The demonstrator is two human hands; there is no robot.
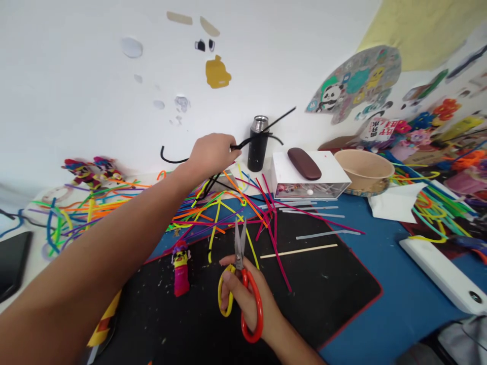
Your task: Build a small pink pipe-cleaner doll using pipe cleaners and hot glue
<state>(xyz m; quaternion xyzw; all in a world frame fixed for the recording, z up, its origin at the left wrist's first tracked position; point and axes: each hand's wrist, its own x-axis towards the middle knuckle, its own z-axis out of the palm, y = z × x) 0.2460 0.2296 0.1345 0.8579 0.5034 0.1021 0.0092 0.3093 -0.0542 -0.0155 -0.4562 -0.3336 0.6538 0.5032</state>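
My left hand (210, 154) is stretched out over the far middle of the desk, closed on a black pipe cleaner (262, 131) that rises up to the right past a black thermos (258, 143). My right hand (249, 299) is near me, closed on the handles of scissors (240, 276) with one yellow and one red-orange loop. The blades point away from me and are nearly together. Under and between the hands lies a heap of coloured pipe cleaners (224, 208) on a black mat (312, 289). A small pink and yellow figure (181, 268) stands on the mat to the left of the scissors.
A white box (335, 175) carries a brown glasses case (304, 163); beside it sits a tan bowl (363, 167). More pipe cleaners (433, 200) and paper crafts crowd the right. A white bar (441, 271) lies right, a dark tablet (11, 261) far left, thin sticks (300, 250) on the mat.
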